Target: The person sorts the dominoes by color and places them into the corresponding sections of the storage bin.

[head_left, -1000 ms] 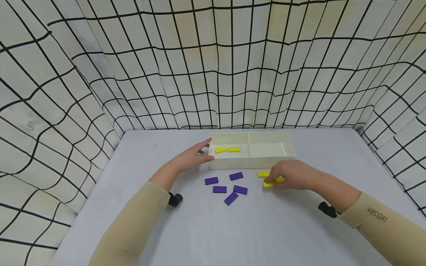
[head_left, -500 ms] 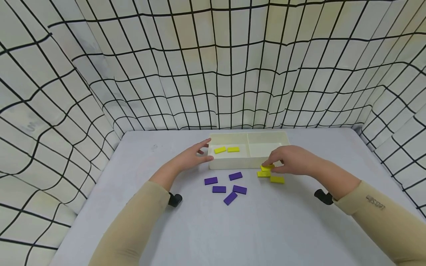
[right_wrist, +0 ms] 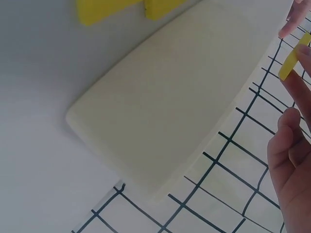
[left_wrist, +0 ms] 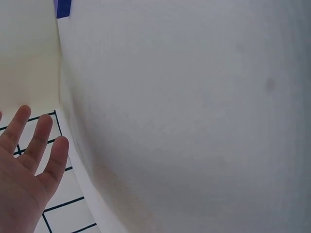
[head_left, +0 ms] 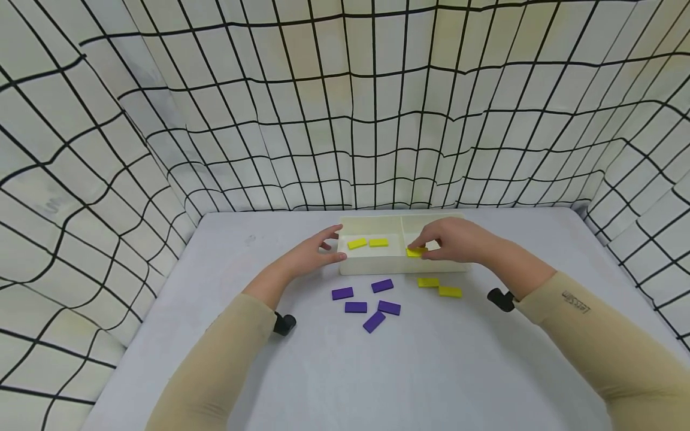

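A white two-compartment box (head_left: 372, 264) stands on the table. My left hand (head_left: 309, 254) touches its left end, thumb by the front corner and a fingertip at the rim; in the left wrist view its fingers (left_wrist: 39, 141) look spread and fairly straight. My right hand (head_left: 460, 239) pinches a yellow block (head_left: 415, 252) between thumb and fingers over the front of the right compartment; the right wrist view shows this block (right_wrist: 290, 63) at the fingertips. Two yellow blocks (head_left: 379, 242) lie in the left compartment. The hand hides part of the right compartment.
Two yellow blocks (head_left: 450, 292) lie on the table in front of the box's right half. Several purple blocks (head_left: 356, 307) are scattered before its left half. White sheeting with a black grid net (head_left: 372, 120) encloses the table's back and sides.
My right hand has taken a yellow block from the table group and carried it up and left over the box's right compartment. The left hand stays at the box's end.
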Available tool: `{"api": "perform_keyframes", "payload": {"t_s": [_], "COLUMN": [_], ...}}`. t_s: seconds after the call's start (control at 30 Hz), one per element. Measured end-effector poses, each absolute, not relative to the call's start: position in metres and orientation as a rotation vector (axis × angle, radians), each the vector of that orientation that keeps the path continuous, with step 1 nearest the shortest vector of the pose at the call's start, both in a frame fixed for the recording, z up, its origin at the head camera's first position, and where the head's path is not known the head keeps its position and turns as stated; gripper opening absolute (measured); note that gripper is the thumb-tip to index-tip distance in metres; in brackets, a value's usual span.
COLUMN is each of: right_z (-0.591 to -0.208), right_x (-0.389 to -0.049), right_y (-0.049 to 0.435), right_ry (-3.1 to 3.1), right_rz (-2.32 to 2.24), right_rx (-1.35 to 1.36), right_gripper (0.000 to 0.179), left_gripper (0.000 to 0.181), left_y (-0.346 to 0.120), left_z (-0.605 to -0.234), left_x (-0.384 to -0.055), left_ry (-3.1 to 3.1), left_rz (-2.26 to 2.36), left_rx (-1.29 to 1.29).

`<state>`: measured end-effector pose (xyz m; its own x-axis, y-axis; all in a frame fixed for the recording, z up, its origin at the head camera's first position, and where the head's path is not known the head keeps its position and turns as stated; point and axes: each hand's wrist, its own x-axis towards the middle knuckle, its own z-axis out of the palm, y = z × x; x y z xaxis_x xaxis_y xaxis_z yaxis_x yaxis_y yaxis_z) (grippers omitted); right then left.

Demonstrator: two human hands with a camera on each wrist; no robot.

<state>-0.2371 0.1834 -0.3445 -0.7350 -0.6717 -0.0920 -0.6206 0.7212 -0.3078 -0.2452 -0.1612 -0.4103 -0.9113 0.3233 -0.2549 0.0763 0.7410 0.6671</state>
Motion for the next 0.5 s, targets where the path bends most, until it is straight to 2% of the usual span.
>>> {"api": "perform_keyframes", "payload": {"t_s": [0.5], "right_z": [-0.338], "right_x": [-0.266], "right_y": [0.143], "right_ry": [2.713], "right_rz": [-0.335], "right_rx": [-1.026], "right_gripper": [0.03], "left_gripper": [0.083], "left_y": [-0.163], "left_z": [-0.41], "left_x": [-0.245], "left_ry": [2.587], "left_rz": [0.991], "left_rx": [0.326]}}
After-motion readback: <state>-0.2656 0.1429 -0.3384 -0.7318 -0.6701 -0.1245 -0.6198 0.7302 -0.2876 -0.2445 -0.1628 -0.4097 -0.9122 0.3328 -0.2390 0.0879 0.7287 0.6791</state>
